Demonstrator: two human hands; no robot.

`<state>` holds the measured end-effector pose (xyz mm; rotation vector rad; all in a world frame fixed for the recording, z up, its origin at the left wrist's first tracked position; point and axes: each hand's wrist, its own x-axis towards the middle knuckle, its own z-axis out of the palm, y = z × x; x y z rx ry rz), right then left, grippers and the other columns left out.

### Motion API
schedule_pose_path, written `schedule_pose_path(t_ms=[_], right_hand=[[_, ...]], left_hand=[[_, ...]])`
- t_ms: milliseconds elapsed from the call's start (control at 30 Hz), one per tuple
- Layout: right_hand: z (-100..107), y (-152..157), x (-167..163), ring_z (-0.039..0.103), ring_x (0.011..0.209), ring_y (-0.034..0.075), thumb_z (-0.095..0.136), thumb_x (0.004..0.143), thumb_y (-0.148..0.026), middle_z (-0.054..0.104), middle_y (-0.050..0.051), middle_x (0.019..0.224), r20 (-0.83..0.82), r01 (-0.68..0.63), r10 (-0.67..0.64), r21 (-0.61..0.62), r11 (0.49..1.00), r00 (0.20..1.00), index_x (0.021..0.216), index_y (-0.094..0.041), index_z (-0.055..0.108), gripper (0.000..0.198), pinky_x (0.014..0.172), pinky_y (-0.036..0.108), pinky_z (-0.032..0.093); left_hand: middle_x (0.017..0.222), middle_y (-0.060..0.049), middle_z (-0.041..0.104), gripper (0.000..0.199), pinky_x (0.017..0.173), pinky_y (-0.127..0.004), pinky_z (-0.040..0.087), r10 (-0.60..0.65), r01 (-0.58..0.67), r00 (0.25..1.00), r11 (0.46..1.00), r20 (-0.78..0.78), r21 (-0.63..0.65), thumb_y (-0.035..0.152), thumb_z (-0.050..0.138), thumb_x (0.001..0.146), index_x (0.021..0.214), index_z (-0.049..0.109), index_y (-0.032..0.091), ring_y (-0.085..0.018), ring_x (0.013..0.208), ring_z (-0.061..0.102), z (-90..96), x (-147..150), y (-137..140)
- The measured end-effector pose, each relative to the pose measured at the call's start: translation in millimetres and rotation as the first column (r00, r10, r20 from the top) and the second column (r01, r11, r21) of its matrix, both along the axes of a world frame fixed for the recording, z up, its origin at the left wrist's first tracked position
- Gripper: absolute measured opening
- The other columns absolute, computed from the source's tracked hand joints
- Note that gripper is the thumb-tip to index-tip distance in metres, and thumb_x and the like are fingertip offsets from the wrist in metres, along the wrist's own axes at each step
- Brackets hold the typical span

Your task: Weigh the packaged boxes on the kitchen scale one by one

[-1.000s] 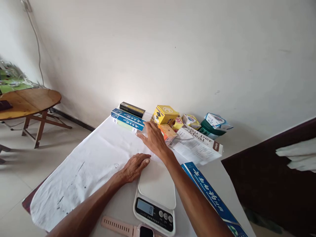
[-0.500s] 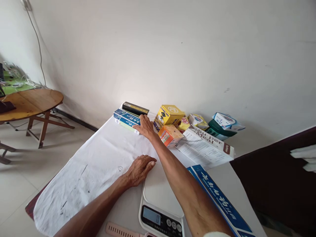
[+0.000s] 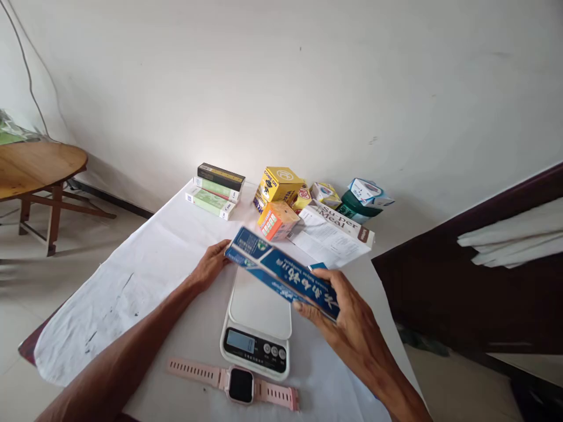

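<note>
My right hand (image 3: 345,310) grips a long blue toothpaste box (image 3: 285,272), thumb on the near side and fingers over the far side. The box hangs tilted above the white plate of a kitchen scale (image 3: 259,310). My left hand (image 3: 211,264) is by the box's left end, fingers stretched forward; their tips are partly hidden, and I cannot tell whether they touch it. Just beyond my right hand shows the end of another blue box (image 3: 317,266), mostly covered by hand and arm. The scale's display (image 3: 240,340) is lit, its digits hard to read.
A pink-strapped watch (image 3: 241,385) lies before the scale. Back left are two pale green boxes (image 3: 211,202) and a black box (image 3: 221,174). Yellow boxes (image 3: 281,184), an orange box (image 3: 278,220), a Su-per Meal box (image 3: 341,224) and a green container (image 3: 354,206) stand along the wall.
My right hand has taken the blue toothpaste box off the back-left stack and brought it right and nearer, over the scale. Pale green boxes now show there. The view has shifted.
</note>
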<state>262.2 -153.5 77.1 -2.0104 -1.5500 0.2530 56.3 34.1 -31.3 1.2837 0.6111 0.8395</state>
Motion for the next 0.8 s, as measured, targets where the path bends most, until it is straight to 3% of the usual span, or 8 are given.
schedule_pose_path(t_ms=[100,267,467,667,800], right_hand=[[-24,-27,-5,0.066,0.107,0.029,0.062,0.091,-0.049,0.068,0.006,0.118,0.064,-0.059,0.060,-0.021,0.998,0.996,0.122,-0.029,0.054,0.038,0.087,0.042,0.055],[-49,-29,-15,0.065,0.112,0.032,0.063,0.092,-0.037,0.067,0.010,0.120,0.149,-0.123,0.121,0.008,0.992,0.981,0.125,-0.026,0.051,0.037,0.094,0.050,0.052],[-40,-26,-23,0.057,0.131,0.036,0.075,0.087,-0.040,0.061,0.015,0.139,0.296,-0.127,0.104,0.058,0.990,0.950,0.148,-0.024,0.036,0.073,0.106,0.056,0.046],[-45,-25,-33,0.067,0.112,0.032,0.066,0.094,-0.031,0.069,0.013,0.123,0.319,-0.142,0.116,0.058,0.988,0.941,0.138,-0.022,0.049,0.048,0.094,0.049,0.054],[-37,-45,-29,0.066,0.114,0.031,0.058,0.100,-0.041,0.069,0.012,0.126,0.320,-0.051,-0.002,0.159,0.986,0.948,0.140,-0.024,0.049,0.045,0.093,0.046,0.053]], left_hand=[[0.113,-0.013,0.077,0.055,0.098,-0.045,0.050,-0.013,0.024,0.997,0.988,0.075,-0.150,0.065,0.068,0.087,0.115,0.073,0.018,-0.033,0.110,0.069,2.0,-3,1],[0.121,-0.017,0.075,0.058,0.107,-0.048,0.046,-0.060,0.092,0.990,0.957,0.124,-0.274,0.061,0.074,0.083,0.117,0.074,0.014,-0.037,0.124,0.064,9.5,-8,-1],[0.120,-0.017,0.076,0.053,0.105,-0.047,0.048,-0.090,0.124,0.989,0.941,0.122,-0.316,0.056,0.074,0.085,0.117,0.075,0.014,-0.037,0.125,0.063,11.1,-10,1],[0.123,-0.017,0.074,0.054,0.106,-0.048,0.047,-0.087,0.118,0.990,0.938,0.107,-0.327,0.056,0.073,0.086,0.119,0.074,0.013,-0.038,0.128,0.061,11.6,-9,0],[0.119,-0.016,0.076,0.052,0.108,-0.046,0.046,-0.077,0.108,0.991,0.940,0.108,-0.324,0.056,0.073,0.087,0.116,0.075,0.013,-0.035,0.125,0.063,10.5,-7,0]])
